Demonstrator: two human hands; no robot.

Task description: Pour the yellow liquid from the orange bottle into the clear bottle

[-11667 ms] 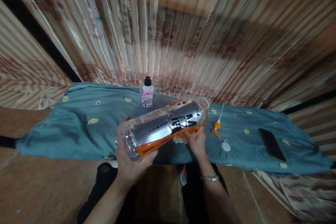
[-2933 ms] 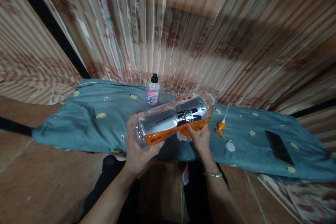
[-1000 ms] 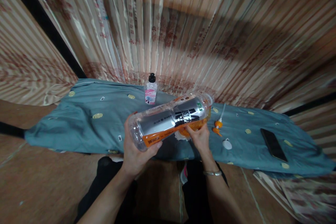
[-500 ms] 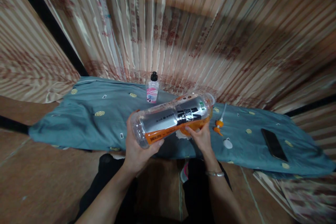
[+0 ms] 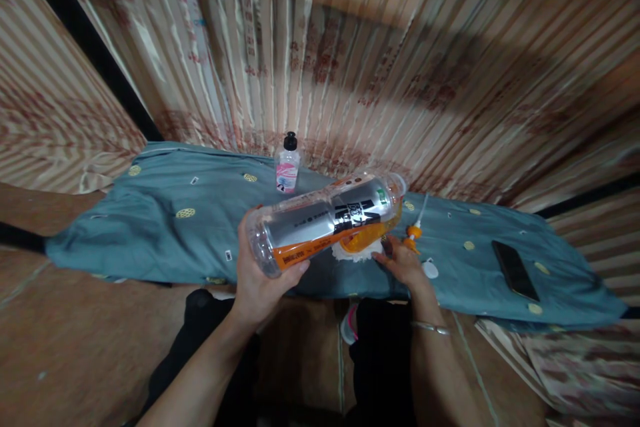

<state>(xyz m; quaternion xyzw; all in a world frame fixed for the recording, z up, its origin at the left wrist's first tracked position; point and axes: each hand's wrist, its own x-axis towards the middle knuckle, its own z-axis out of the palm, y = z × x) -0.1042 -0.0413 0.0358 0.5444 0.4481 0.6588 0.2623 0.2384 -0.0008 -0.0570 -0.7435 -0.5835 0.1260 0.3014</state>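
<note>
My left hand point(image 5: 263, 283) is wrapped around the base end of a large clear plastic bottle point(image 5: 320, 217) with a silver and orange label. The bottle is tilted nearly flat, its mouth end to the right. Partly hidden behind it is an orange, see-through container point(image 5: 367, 237) on a crumpled white tissue point(image 5: 355, 253). My right hand point(image 5: 403, 261) is off the bottle, its thumb and fingers apart beside the tissue. Just past its fingers lies an orange pump top point(image 5: 413, 233) with a pale tube. Whether the fingers touch the pump is unclear.
A small clear bottle point(image 5: 287, 167) with a black cap and pink label stands behind the large bottle. A white round cap point(image 5: 430, 269) and a black phone point(image 5: 515, 270) lie to the right on the teal patterned cloth point(image 5: 165, 240). Pleated curtains point(image 5: 320, 67) hang behind.
My right hand has let go of the orange container and moved right, toward the pump top. The left hand still holds the large bottle in nearly the same tilt.
</note>
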